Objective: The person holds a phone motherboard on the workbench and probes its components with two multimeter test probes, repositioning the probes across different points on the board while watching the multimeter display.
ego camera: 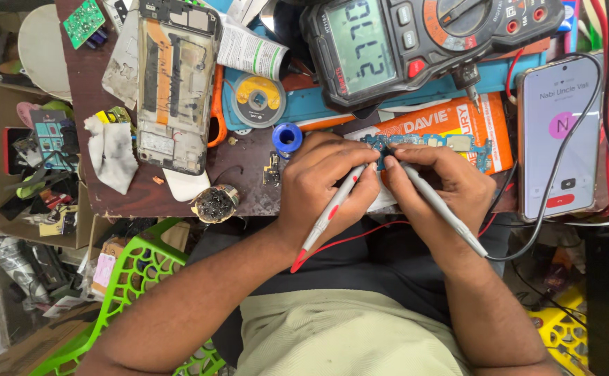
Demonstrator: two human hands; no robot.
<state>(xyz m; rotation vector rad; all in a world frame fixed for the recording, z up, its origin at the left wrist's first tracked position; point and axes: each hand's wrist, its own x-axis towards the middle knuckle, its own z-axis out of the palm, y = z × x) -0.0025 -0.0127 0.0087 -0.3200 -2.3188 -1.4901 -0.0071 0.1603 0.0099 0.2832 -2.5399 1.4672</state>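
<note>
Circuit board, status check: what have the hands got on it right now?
Left hand holds red probe, right hand holds grey probe. Both tips on blue circuit board. Meter above shows a reading. Phone lit at right, nothing blocking.

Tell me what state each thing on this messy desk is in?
Meter: switched on, screen showing digits.
Phone: screen lit, lying flat.
Opened phone: back off, insides bare.
Circuit board: bare, being probed.
Left hand: grip shut on red probe.
Right hand: grip shut on black probe.
</note>
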